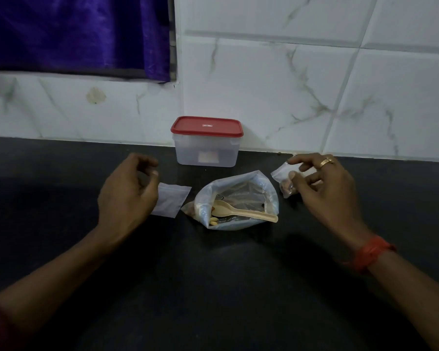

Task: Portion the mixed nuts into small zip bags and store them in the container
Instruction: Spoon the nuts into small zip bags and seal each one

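A: Counting up what we have, we see one portion made. A filled zip bag [286, 184] with a few nuts at its bottom is pinched near its top between the thumb and forefinger of our right hand [325, 191], just right of the big nut bag [238, 196].

B: We cannot tell whether its zip is pressed closed. Beyond that, we judge most of the job lies ahead. The empty zip bag [173, 202] lies flat on the counter [213, 287], just left of the big nut bag.

A: Our left hand [127, 191] hovers over that bag's left edge, fingers loosely curled and gripping nothing. We cannot say whether it touches the plastic.

B: The wooden spoon [241, 211] rests inside the open big nut bag with its handle pointing right, and neither hand is on it.

A: The container [207, 150] stands farther back against the tiled wall [289, 84], between our two hands and apart from both, with its red lid [207, 126] on. We see no portion plainly inside it.

B: So we reckon the lid has to come off, the filled bag has to go in, and the empty one is yet to be scooped full.
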`<state>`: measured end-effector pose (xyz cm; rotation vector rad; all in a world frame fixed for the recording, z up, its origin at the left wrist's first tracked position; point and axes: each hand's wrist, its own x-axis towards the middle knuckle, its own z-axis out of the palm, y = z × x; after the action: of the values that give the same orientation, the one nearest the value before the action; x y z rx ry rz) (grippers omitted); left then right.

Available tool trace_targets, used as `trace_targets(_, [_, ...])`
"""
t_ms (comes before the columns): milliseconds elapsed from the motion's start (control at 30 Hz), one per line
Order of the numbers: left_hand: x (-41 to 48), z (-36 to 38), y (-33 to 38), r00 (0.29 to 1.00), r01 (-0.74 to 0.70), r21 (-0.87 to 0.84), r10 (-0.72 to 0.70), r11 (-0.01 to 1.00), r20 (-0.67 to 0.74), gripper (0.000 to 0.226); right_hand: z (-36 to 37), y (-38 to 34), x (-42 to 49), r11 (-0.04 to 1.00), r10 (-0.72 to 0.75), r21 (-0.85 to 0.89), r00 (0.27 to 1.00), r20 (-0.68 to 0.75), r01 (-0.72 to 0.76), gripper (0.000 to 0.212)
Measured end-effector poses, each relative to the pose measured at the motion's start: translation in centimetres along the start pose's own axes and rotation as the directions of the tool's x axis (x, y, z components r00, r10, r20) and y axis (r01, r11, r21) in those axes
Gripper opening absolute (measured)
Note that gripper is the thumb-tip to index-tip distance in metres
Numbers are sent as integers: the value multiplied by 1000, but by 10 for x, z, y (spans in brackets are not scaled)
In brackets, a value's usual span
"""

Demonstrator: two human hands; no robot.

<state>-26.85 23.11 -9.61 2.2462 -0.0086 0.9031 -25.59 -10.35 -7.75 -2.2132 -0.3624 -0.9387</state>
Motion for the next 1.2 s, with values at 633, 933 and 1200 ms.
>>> trace_targets(633, [11,3,-13,904,24,251,-128,968,408,56,16,-35,-30,867,-493,74,828,266,493,14])
trace_targets(933, [-5,-3,19,962,-270,-161,271,949,-14,53,18,-42,-31,918,-388,146,909,152,368,15])
trace_targets(1200, [-37,4,54,744,-631,-253,664,733,71,48,19,-66,-41,914,-41,405,981,188,-39,25])
